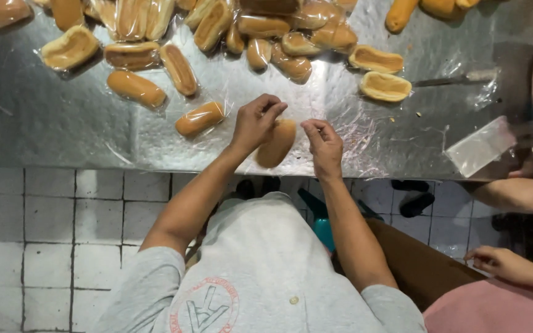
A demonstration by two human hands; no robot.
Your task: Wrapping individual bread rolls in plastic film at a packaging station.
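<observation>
My left hand (255, 121) and my right hand (323, 143) hover over the near edge of a steel table (44, 117). Both pinch at thin clear plastic wrap around an oblong bread roll (277, 143) that lies between them. The left hand covers the roll's upper end; its fingers are curled with thumb and forefinger together. The right hand's fingertips are pinched just right of the roll. A wrapped roll (199, 118) lies just to the left of my left hand.
Several wrapped rolls (132, 88) and split open rolls (385, 86) are heaped along the far side of the table. A knife (458, 79) lies at right. Another person's hand (502, 262) and a clear bag (481, 147) are at the right edge. White tiled floor lies below.
</observation>
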